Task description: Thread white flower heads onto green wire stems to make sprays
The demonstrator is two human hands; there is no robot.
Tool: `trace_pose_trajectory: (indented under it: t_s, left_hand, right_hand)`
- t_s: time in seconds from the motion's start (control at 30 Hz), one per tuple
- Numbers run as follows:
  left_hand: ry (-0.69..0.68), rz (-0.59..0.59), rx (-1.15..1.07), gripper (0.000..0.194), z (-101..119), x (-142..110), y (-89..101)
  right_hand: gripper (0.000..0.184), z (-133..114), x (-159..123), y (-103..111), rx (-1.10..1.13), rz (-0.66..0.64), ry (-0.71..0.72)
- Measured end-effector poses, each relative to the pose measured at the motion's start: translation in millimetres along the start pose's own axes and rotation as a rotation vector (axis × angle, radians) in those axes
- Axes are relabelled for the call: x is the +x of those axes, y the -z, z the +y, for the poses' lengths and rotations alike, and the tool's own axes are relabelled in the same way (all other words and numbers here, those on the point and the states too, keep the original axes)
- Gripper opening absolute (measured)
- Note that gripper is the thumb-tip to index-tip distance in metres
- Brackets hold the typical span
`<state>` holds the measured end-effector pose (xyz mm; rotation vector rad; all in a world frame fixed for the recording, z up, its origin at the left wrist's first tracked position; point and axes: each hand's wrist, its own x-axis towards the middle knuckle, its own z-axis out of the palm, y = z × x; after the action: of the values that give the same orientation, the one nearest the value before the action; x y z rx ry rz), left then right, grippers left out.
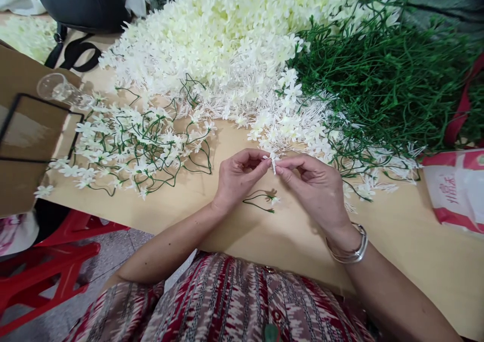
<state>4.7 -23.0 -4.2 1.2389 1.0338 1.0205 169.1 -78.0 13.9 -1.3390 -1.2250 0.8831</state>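
Note:
Between my two hands is a small white artificial flower (273,160), pinched from both sides above the table. My left hand (242,175) grips its left side with thumb and forefinger. From the other side, the thumb and forefinger of my right hand (315,186) close on it near its white stalk. Just below on the tabletop lies a green stem (257,197) with a white flower at one tip. Left of my hands spreads a loose heap of flowers on green stems (147,145). Beyond my fingers, loose white flowers (287,125) reach close to my right hand.
A large mound of white flowers (227,35) covers the table's back. Bundled green stems (385,75) lie at the right, beside a red and white packet (454,188). Leftward are a clear plastic cup (53,86), a cardboard box (34,130), a black bag (83,4) and red stools (49,266).

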Motion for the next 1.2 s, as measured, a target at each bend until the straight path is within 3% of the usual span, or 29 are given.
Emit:
trace_pose_trajectory:
  t_s: [0.3, 0.6, 0.87, 1.03, 1.2]
  left_hand:
    - [-0.07, -0.011, 0.081, 0.022, -1, -4, -0.5]
    - [-0.335, -0.016, 0.325, 0.01, 1, -6, -0.9]
    - [-0.243, -0.03, 0.225, 0.015, -6, -6, -3.7]
    - [-0.28, -0.054, 0.245, 0.011, 0, -6, -4.1]
    - [-0.29, -0.023, 0.273, 0.012, 4, -5, -1.6]
  right_hand:
    - [0.003, 0, 1, 0, -0.039, 0.035, -0.052]
    - [0.005, 3, -1, -5, -0.023, 0.075, -0.041]
    - [0.003, 5, 2, -8, -0.057, 0.153, -0.003]
    - [0.005, 1, 2, -9, -0.108, 0.215, 0.03]
    - [0.006, 0, 0, -9, -0.009, 0.167, 0.003]
